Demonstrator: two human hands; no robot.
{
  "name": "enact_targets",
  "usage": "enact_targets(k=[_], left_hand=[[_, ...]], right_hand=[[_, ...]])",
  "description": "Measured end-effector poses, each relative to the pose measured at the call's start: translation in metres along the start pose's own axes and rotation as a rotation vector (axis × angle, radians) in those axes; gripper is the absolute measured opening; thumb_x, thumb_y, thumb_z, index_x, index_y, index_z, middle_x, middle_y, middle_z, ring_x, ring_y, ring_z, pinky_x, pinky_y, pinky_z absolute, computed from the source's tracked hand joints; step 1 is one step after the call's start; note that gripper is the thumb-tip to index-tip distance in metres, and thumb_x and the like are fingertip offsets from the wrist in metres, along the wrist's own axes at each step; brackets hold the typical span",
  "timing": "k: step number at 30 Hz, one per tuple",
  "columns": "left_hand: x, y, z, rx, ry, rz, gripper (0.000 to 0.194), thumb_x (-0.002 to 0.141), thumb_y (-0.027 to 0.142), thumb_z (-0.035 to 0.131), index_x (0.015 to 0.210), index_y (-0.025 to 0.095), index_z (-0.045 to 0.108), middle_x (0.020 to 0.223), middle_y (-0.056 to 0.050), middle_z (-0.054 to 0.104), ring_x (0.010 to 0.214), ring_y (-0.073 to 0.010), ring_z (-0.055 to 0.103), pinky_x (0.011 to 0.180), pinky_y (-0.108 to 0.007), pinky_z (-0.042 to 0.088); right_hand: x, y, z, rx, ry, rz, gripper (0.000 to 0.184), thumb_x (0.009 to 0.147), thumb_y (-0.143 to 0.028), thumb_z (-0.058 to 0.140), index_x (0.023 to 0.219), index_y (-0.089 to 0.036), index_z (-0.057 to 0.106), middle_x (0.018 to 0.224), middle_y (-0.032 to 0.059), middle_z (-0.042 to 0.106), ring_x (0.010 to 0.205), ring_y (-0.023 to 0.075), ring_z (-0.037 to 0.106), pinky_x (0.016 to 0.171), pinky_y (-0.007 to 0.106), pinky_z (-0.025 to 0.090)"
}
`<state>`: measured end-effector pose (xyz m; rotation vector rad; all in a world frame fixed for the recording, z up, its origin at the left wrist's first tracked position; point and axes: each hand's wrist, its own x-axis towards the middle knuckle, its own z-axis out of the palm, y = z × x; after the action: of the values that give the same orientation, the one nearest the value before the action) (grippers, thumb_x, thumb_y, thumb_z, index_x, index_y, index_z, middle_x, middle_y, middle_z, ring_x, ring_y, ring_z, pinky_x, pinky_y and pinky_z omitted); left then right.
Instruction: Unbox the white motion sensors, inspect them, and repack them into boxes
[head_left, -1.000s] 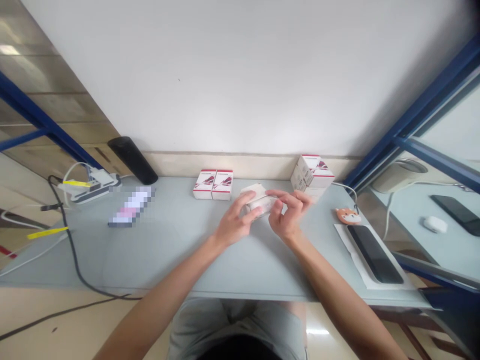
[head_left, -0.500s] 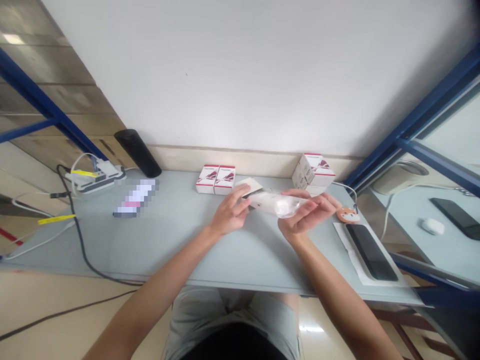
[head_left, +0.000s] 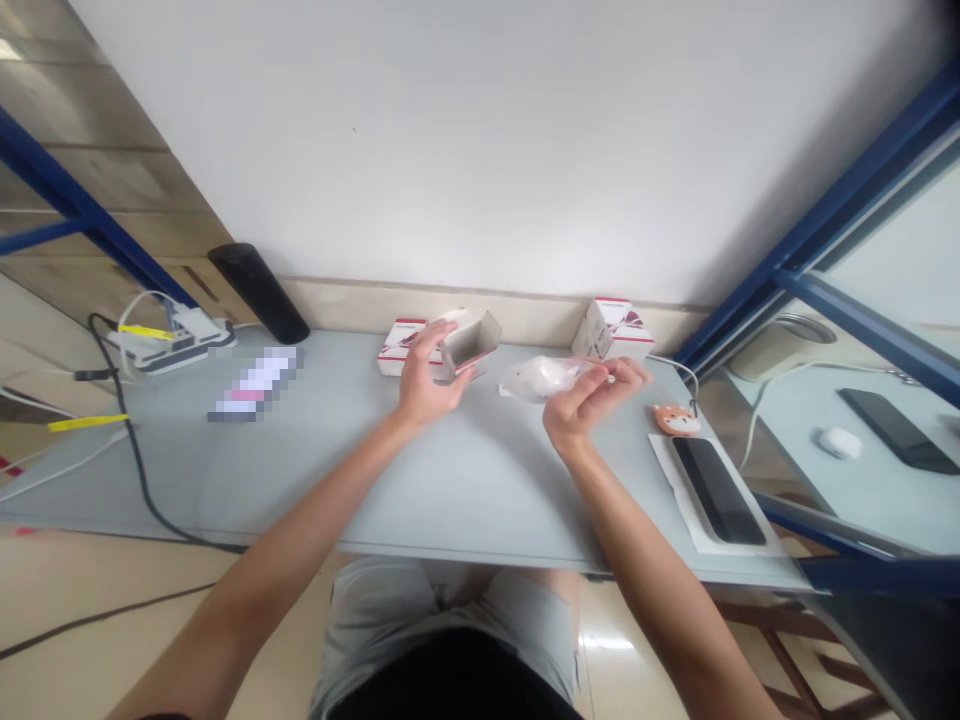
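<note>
My left hand (head_left: 433,385) grips a small cardboard box (head_left: 474,345) whose flaps are up, its open grey inside facing me. To the right, my right hand (head_left: 592,398) is closed on a clear plastic bag (head_left: 551,376) with something white in it; what the white thing is I cannot make out. The bag hangs above the desk, apart from the box. Behind my left hand stands a white and red box (head_left: 395,347), partly covered by the hand. A stack of similar boxes (head_left: 613,325) is beyond my right hand.
On the right of the grey desk (head_left: 465,480) a dark phone (head_left: 718,490) lies on white paper, below an orange animal-face item (head_left: 676,419). A black cylinder (head_left: 259,293), a power strip (head_left: 176,345) with cables and a blurred-out item (head_left: 255,383) occupy the left.
My hands have moved apart. The bag has come out of the box, which my left hand has carried left and turned so its opening shows. The camera view has shifted slightly.
</note>
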<state>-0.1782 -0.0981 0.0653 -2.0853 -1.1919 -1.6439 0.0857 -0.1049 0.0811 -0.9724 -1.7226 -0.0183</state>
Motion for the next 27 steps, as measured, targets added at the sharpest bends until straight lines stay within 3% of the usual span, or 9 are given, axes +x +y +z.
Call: enact_targets(k=[4, 9, 11, 15, 18, 21, 24, 26, 27], left_hand=[[0.01, -0.011, 0.022, 0.044, -0.217, -0.079, 0.068, 0.091, 0.046, 0.078, 0.147, 0.022, 0.049, 0.148, -0.017, 0.061, 0.141, -0.0305, 0.058, 0.118, -0.05, 0.047], [0.016, -0.026, 0.046, 0.117, -0.295, -0.072, 0.06, 0.098, 0.057, 0.064, 0.144, 0.02, 0.056, 0.151, -0.016, 0.061, 0.146, -0.0318, 0.052, 0.121, -0.053, 0.042], [0.019, -0.031, 0.048, 0.144, -0.312, -0.073, 0.062, 0.1, 0.06, 0.059, 0.146, 0.019, 0.055, 0.154, -0.017, 0.059, 0.149, -0.0327, 0.049, 0.122, -0.055, 0.04], [0.03, -0.039, 0.044, 0.156, -0.414, -0.007, 0.058, 0.102, 0.061, 0.054, 0.144, 0.021, 0.06, 0.158, -0.015, 0.056, 0.155, -0.0347, 0.041, 0.125, -0.058, 0.034], [0.04, -0.039, 0.038, 0.15, -0.482, 0.041, 0.063, 0.102, 0.062, 0.052, 0.151, 0.022, 0.054, 0.164, -0.015, 0.048, 0.159, -0.0353, 0.034, 0.127, -0.06, 0.028], [0.033, -0.025, 0.029, 0.164, -0.355, 0.013, 0.065, 0.099, 0.059, 0.06, 0.153, 0.023, 0.051, 0.168, -0.017, 0.041, 0.159, -0.0365, 0.033, 0.129, -0.063, 0.023], [0.004, 0.004, 0.02, -0.014, -0.153, -0.042, 0.045, 0.097, 0.045, 0.067, 0.137, 0.023, 0.062, 0.153, -0.017, 0.056, 0.149, -0.0341, 0.047, 0.123, -0.058, 0.035], [-0.019, 0.026, 0.016, -0.189, -0.148, -0.084, 0.039, 0.097, 0.04, 0.067, 0.132, 0.024, 0.062, 0.14, -0.015, 0.063, 0.139, -0.0316, 0.056, 0.118, -0.056, 0.043], [-0.028, 0.036, 0.015, -0.237, -0.157, -0.126, 0.044, 0.098, 0.041, 0.066, 0.137, 0.023, 0.058, 0.141, -0.017, 0.061, 0.137, -0.0312, 0.057, 0.115, -0.053, 0.046]], right_hand=[[0.003, -0.003, 0.005, -0.039, 0.079, 0.003, 0.034, 0.102, -0.053, 0.052, 0.12, -0.026, 0.062, 0.11, 0.0154, 0.051, 0.115, 0.0376, 0.053, 0.082, 0.056, 0.054], [0.009, -0.017, 0.027, -0.089, 0.569, 0.092, 0.028, 0.11, -0.037, 0.029, 0.111, -0.024, 0.053, 0.1, 0.0117, 0.045, 0.105, 0.0331, 0.052, 0.089, 0.058, 0.049], [0.01, -0.02, 0.034, -0.086, 0.633, 0.097, 0.024, 0.109, -0.034, 0.028, 0.106, -0.025, 0.049, 0.097, 0.0099, 0.043, 0.1, 0.031, 0.05, 0.09, 0.057, 0.048], [0.008, -0.019, 0.041, -0.026, 0.564, 0.101, 0.022, 0.108, -0.036, 0.028, 0.102, -0.025, 0.046, 0.098, 0.0091, 0.04, 0.102, 0.0307, 0.047, 0.089, 0.055, 0.046], [0.005, -0.018, 0.042, -0.017, 0.535, 0.114, 0.023, 0.108, -0.037, 0.027, 0.099, -0.025, 0.044, 0.096, 0.0087, 0.04, 0.103, 0.0305, 0.046, 0.089, 0.055, 0.047], [0.004, -0.02, 0.043, 0.006, 0.538, 0.142, 0.024, 0.109, -0.041, 0.027, 0.097, -0.026, 0.042, 0.097, 0.0086, 0.041, 0.104, 0.03, 0.047, 0.09, 0.054, 0.047], [0.002, -0.025, 0.046, 0.128, 0.497, 0.278, 0.026, 0.108, -0.048, 0.029, 0.096, -0.026, 0.039, 0.1, 0.0086, 0.04, 0.104, 0.0288, 0.048, 0.093, 0.052, 0.046], [-0.001, -0.029, 0.05, 0.217, 0.447, 0.391, 0.027, 0.108, -0.05, 0.031, 0.097, -0.026, 0.039, 0.102, 0.0078, 0.041, 0.101, 0.0268, 0.049, 0.095, 0.049, 0.046], [-0.004, -0.031, 0.053, 0.253, 0.416, 0.444, 0.027, 0.108, -0.05, 0.031, 0.098, -0.027, 0.039, 0.102, 0.0072, 0.042, 0.1, 0.0257, 0.049, 0.095, 0.047, 0.046]])
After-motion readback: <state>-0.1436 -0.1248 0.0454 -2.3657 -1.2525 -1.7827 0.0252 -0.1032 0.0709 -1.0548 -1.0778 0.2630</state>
